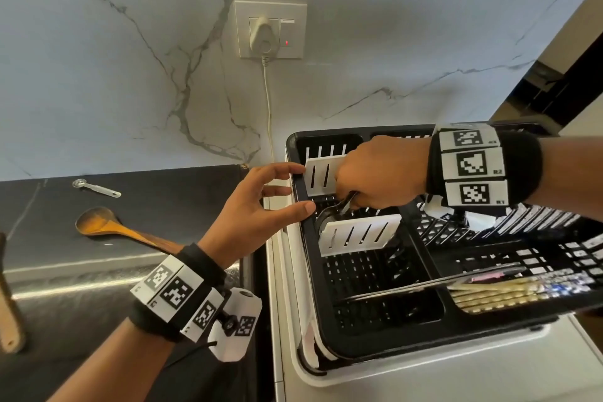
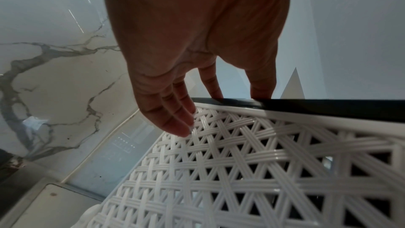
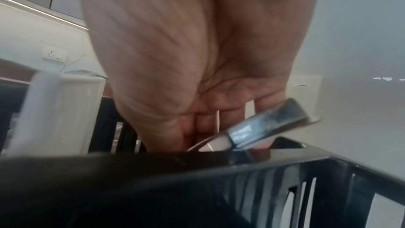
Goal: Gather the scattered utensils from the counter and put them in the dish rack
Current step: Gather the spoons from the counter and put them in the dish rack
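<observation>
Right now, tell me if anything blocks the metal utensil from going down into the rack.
Nothing visible does. The right hand holds the metal utensil between two white dividers in the dish rack.

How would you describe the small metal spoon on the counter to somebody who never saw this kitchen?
Start at the dark counter left of the black dish rack. Near the marble wall lies the small metal spoon. It is silver, flat and short; the wooden ladle in front of it is brown and much bigger.

Veined marble wall (image 1: pixel 130 75), plugged socket (image 1: pixel 270 30), dark counter (image 1: pixel 182 192).
</observation>
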Demonstrator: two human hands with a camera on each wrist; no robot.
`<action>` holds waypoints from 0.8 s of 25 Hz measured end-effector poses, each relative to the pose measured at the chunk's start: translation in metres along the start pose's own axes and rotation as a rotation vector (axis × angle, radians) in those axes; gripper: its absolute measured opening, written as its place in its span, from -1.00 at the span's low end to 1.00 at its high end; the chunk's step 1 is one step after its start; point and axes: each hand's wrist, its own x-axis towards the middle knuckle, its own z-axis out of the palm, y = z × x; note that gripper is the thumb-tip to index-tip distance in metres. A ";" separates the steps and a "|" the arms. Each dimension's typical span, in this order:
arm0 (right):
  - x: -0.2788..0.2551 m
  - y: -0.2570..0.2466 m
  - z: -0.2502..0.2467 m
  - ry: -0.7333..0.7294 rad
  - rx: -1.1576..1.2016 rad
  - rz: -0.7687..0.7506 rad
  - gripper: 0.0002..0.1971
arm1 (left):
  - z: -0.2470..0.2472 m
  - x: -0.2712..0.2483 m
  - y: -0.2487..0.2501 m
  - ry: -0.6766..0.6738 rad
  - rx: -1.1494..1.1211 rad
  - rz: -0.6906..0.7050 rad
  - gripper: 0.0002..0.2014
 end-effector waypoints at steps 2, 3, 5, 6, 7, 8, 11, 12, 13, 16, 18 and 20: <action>-0.001 0.003 0.000 0.012 0.030 0.013 -0.68 | 0.000 0.000 0.000 -0.003 -0.001 0.002 -0.30; -0.002 0.005 0.000 0.018 0.060 0.007 -0.69 | 0.000 0.000 -0.001 -0.006 0.003 0.003 -0.30; -0.007 0.006 -0.002 0.039 0.112 0.003 -0.66 | 0.000 0.002 -0.001 -0.007 0.010 0.003 -0.31; -0.010 0.007 -0.002 0.056 0.130 0.009 -0.64 | 0.000 0.002 -0.001 -0.006 0.013 0.002 -0.31; -0.013 0.007 -0.002 0.084 0.145 0.016 -0.63 | 0.000 0.002 -0.001 -0.004 0.019 0.004 -0.30; -0.016 0.007 -0.003 0.124 0.161 0.021 -0.63 | 0.000 0.002 -0.001 -0.004 0.024 0.007 -0.30; -0.025 0.007 -0.005 0.260 0.253 0.041 -0.67 | -0.001 0.002 0.001 -0.007 0.036 0.010 -0.29; -0.026 0.007 -0.007 0.311 0.281 0.048 -0.69 | -0.001 0.002 0.002 -0.003 0.038 0.004 -0.30; -0.027 0.008 -0.010 0.360 0.300 0.060 -0.70 | -0.001 0.002 0.003 -0.003 0.042 0.002 -0.32; -0.027 0.012 -0.028 0.416 0.344 0.107 -0.72 | -0.001 0.001 0.005 -0.013 0.060 0.005 -0.41; -0.022 0.013 -0.045 0.426 0.357 0.122 -0.73 | -0.003 -0.001 0.004 -0.033 0.077 0.017 -0.48; -0.014 0.012 -0.061 0.453 0.364 0.125 -0.74 | -0.005 -0.003 0.003 -0.057 0.073 0.035 -0.52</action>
